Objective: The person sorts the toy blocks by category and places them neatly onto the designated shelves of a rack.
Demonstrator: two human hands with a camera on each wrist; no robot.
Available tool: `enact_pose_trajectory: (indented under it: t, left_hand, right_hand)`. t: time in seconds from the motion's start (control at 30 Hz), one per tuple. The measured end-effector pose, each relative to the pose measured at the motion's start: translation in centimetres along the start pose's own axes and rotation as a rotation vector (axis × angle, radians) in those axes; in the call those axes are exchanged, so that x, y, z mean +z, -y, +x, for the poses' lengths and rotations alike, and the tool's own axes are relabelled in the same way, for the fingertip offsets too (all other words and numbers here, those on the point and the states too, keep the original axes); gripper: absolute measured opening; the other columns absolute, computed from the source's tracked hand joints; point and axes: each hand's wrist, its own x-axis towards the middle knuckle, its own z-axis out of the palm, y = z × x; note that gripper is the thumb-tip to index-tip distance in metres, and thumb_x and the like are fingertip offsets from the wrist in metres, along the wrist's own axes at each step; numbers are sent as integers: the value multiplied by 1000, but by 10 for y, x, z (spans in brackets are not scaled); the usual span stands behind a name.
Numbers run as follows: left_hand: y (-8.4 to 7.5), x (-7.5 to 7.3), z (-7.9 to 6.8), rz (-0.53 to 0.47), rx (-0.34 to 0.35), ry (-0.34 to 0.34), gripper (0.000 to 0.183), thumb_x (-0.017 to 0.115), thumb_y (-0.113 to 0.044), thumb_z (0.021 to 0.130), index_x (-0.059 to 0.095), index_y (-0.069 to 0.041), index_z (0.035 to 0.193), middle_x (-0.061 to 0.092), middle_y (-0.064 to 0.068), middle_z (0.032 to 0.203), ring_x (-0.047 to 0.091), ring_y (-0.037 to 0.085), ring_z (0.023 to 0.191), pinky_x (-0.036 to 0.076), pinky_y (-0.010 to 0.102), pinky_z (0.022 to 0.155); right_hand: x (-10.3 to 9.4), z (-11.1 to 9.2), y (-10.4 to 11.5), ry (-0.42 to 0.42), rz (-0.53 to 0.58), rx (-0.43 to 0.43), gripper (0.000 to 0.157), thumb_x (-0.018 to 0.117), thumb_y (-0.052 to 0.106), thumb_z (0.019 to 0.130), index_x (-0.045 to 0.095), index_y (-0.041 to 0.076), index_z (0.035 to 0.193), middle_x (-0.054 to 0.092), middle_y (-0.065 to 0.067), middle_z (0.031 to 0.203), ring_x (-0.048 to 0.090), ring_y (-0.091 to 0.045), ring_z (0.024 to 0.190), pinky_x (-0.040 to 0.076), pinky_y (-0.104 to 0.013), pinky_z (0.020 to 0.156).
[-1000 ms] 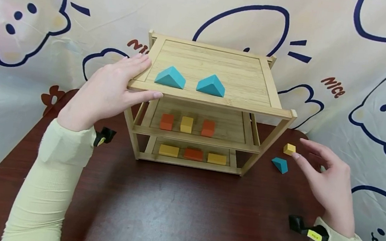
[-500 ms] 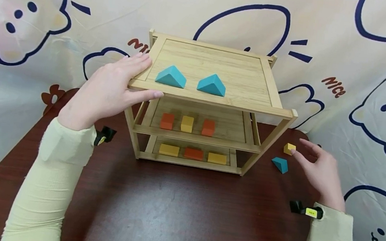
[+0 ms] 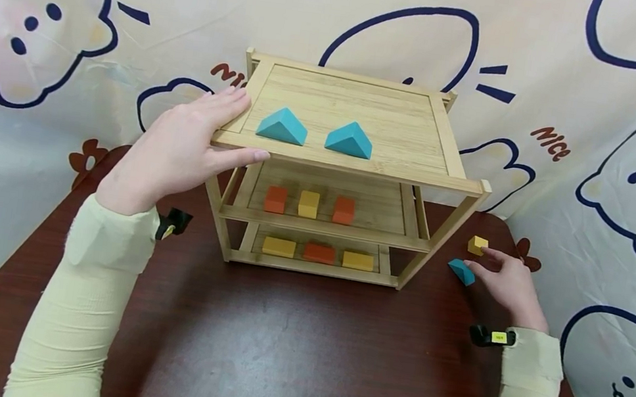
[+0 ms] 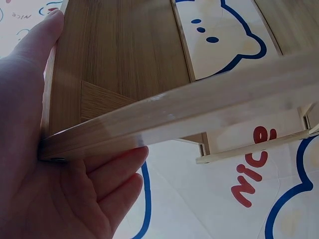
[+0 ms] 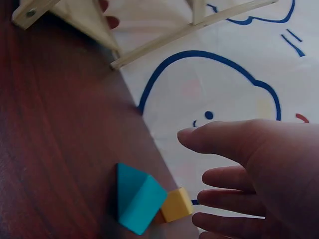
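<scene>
My left hand [image 3: 171, 151] grips the front left corner of a three-tier wooden shelf [image 3: 359, 107], fingers over the side and thumb along the front edge. In the left wrist view the corner rail [image 4: 164, 112] lies between thumb and fingers. To the right of the shelf, my right hand [image 3: 506, 288] is low over the table, thumb and fingers apart. Its thumb is by a blue triangular block [image 3: 461, 272], and its index finger is near a yellow block [image 3: 476, 245]. The right wrist view shows a gap between the hand [image 5: 269, 174] and both blocks.
Two blue triangular blocks, left [image 3: 282, 126] and right [image 3: 349, 140], stand on the top tier. The middle tier holds a yellow block [image 3: 308, 204] between two red ones; the bottom holds a red block [image 3: 319, 253] between two yellow ones. A patterned cloth [image 3: 396, 42] hangs behind.
My right hand has moved left and lower, closing in on the loose blue and yellow blocks. My left hand stays on the shelf corner, and the blocks have not moved.
</scene>
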Motion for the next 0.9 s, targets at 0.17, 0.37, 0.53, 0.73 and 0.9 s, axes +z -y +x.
enact_pose_trajectory:
  t: [0.17, 0.37, 0.53, 0.73, 0.9]
  left_hand:
    - [0, 0, 0, 4, -3, 6, 91, 63, -64, 93, 34, -9, 159, 24, 6, 165, 23, 26, 151, 21, 48, 120]
    - [-1, 0, 0, 6, -3, 6, 91, 63, -64, 93, 34, -9, 159, 24, 5, 165, 23, 26, 151, 21, 48, 120]
    - [-1, 0, 0, 5, -4, 4, 91, 63, -64, 93, 34, -9, 159, 24, 5, 165, 23, 25, 151, 21, 48, 120]
    - [-1, 0, 0, 4, -8, 7, 91, 63, -64, 93, 34, -10, 159, 24, 5, 165, 23, 26, 151, 22, 48, 120]
    - [0, 0, -1, 1, -12, 11, 91, 63, -65, 92, 33, -11, 159, 23, 4, 165, 23, 25, 151, 22, 49, 120]
  right_hand:
    - [9, 5, -9, 34, -17, -10, 78, 67, 49, 97, 50, -12, 142, 45, -41, 140, 50, -53, 121, 42, -69, 97]
    - [18, 6, -13, 39, -20, -42, 69, 74, 38, 94, 56, -13, 137, 52, -39, 134, 55, -47, 113, 48, -64, 92]
    - [22, 6, -14, 41, -23, -29, 65, 76, 32, 93, 56, -12, 137, 53, -40, 132, 56, -45, 105, 48, -64, 90]
    - [27, 8, -15, 30, -20, 0, 59, 74, 26, 94, 56, -12, 136, 55, -38, 130, 54, -40, 96, 51, -59, 85]
    - [29, 7, -16, -15, -13, 5, 52, 76, 22, 93, 60, -11, 130, 63, -33, 117, 57, -37, 90, 53, -47, 74]
